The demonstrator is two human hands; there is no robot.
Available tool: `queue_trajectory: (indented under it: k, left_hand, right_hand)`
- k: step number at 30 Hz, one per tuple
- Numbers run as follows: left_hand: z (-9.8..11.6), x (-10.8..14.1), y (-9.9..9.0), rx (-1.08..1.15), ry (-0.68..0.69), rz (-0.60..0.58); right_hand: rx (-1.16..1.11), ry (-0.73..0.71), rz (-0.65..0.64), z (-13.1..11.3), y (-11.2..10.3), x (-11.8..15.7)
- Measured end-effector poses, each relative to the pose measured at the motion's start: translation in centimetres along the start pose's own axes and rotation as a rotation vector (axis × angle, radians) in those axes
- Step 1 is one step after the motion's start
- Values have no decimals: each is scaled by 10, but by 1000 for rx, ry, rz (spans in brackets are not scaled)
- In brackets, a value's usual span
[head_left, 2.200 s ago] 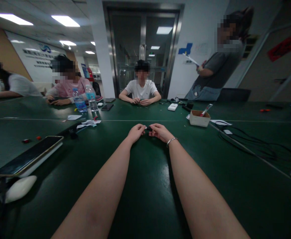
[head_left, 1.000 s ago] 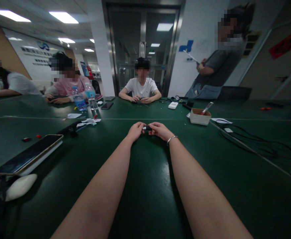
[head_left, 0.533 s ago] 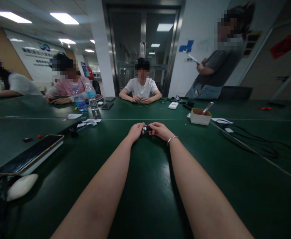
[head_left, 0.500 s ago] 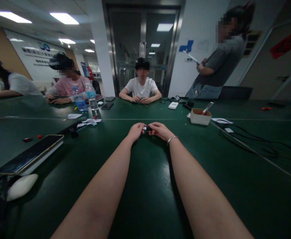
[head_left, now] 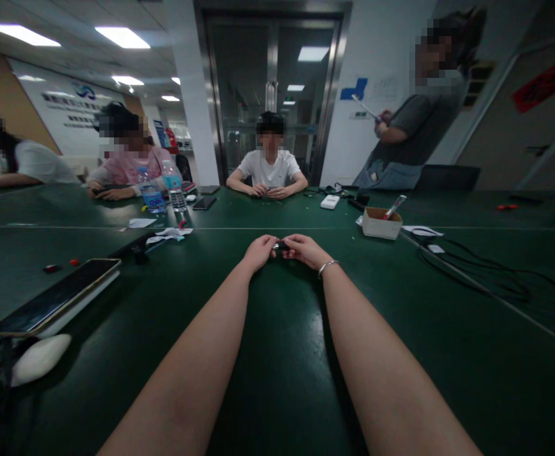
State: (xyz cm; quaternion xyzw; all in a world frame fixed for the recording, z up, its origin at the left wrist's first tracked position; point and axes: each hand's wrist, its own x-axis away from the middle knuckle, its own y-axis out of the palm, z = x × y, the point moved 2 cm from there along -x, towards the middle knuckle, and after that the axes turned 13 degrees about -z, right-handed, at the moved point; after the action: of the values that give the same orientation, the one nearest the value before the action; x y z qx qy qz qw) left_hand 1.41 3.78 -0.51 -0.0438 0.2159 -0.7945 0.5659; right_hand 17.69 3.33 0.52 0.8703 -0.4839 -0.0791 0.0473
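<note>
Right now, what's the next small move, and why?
Probably ease the left hand back slightly: its fingertips partly cover the silvery end of the small black object, while the right hand pinches its black end.

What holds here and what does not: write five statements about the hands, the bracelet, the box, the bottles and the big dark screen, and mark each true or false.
1. The left hand and right hand both grip a small black-and-silver object. True.
2. The silver bracelet is on the left wrist. False: it is on the right wrist.
3. Something sticks up out of the open box. True.
4. The two bottles lie on their sides. False: both stand upright.
5. The dark-screened device lies screen down. False: its screen faces up.
</note>
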Motion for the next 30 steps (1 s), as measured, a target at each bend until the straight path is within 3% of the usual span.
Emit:
queue_trajectory:
  k: [20,30]
  left_hand:
    - [-1,-1,-2,-9,-35,54]
    - [-5,-4,-1,-32,-6,3]
  right_hand:
    - [3,12,5,-2,1,1]
    - [11,7,6,-1,1,2]
